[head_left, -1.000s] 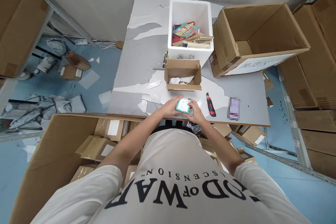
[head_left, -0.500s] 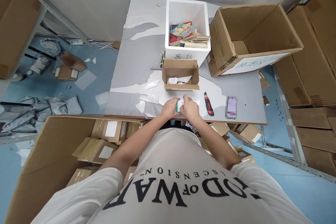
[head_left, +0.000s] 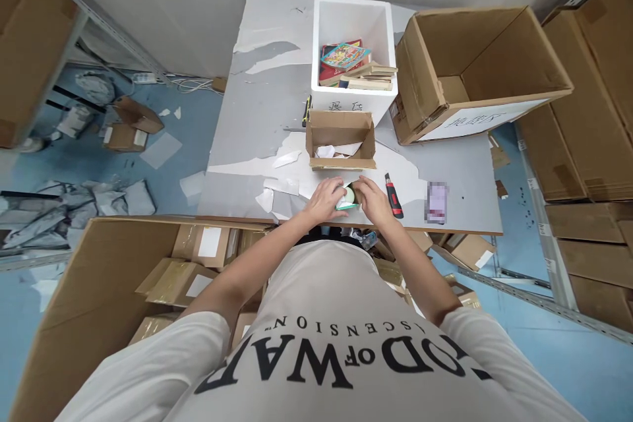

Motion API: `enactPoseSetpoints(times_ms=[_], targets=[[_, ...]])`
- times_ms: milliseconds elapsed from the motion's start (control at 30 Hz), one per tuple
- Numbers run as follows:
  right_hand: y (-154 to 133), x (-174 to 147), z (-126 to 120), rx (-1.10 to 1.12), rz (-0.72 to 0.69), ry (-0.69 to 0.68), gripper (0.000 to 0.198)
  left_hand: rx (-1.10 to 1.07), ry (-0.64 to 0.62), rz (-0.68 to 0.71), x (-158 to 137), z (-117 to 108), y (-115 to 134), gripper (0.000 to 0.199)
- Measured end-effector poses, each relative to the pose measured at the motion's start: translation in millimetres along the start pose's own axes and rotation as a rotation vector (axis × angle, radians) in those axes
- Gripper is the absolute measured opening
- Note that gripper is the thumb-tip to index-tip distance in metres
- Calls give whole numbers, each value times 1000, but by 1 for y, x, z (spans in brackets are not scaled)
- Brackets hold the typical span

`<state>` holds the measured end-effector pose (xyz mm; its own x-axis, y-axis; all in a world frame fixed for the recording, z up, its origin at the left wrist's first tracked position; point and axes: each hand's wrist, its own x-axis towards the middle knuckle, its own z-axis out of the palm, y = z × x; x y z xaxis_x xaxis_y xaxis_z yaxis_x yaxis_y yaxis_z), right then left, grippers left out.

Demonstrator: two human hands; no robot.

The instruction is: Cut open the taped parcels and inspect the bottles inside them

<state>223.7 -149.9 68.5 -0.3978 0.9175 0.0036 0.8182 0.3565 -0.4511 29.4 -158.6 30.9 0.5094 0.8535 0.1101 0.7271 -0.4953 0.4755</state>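
Note:
Near the front edge of the table, my left hand [head_left: 325, 200] is closed on a small green and white box [head_left: 349, 206]. The box stands open at the top and a round, pale green item [head_left: 349, 195] shows inside it. My right hand [head_left: 372, 200] has its fingers bent against the box's right side, partly hiding it. Just right of that hand lies a red and black utility knife [head_left: 393, 196]. Beyond my hands stands a small open cardboard box [head_left: 341, 163] with white paper scraps in it.
A white foam box [head_left: 352, 100] with several books stands at the back, beside a large open carton [head_left: 482, 120]. A pixelated phone-like object [head_left: 436, 203] lies on the table [head_left: 267, 99] at right. Torn paper [head_left: 283, 186] lies at left. A yellow and black cutter [head_left: 306, 111] rests by the small carton.
The small green and white box has been opened, and the round pale green item in it now shows. My right hand has moved to the right, away from my left.

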Motion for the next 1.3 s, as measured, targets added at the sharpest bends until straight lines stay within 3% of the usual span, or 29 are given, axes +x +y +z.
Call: enactPoseSetpoints(times_ms=[100, 233, 467, 600, 733, 867, 967, 1133, 1300], targets=[[-4, 5, -5, -246, -153, -35, 30, -16, 37, -11, -5, 0, -5, 53], [-8, 17, -16, -393, -414, -249, 30, -50, 143, -72, -21, 6, -8, 47], [-6, 31, -18, -422, -424, -350, 41, -186, 309, -181, -30, 22, -1, 37], [5, 38, -19, -370, -466, -444, 47, -178, 268, -183, -27, 21, -1, 38], [-1, 49, -29, -429, -493, -540, 51, -195, 212, -117, -22, 14, -6, 53], [-25, 57, -28, -607, -474, -550, 41, -313, 261, -63, -17, 15, -13, 71], [-38, 59, -22, -709, -535, -513, 29, -383, 281, -64, -15, 23, -15, 82], [-33, 62, -23, -726, -670, -437, 23, -446, 315, -82, -13, 41, -16, 82], [-22, 65, -34, -680, -852, -474, 52, -446, 321, -89, -14, 50, -18, 83]])
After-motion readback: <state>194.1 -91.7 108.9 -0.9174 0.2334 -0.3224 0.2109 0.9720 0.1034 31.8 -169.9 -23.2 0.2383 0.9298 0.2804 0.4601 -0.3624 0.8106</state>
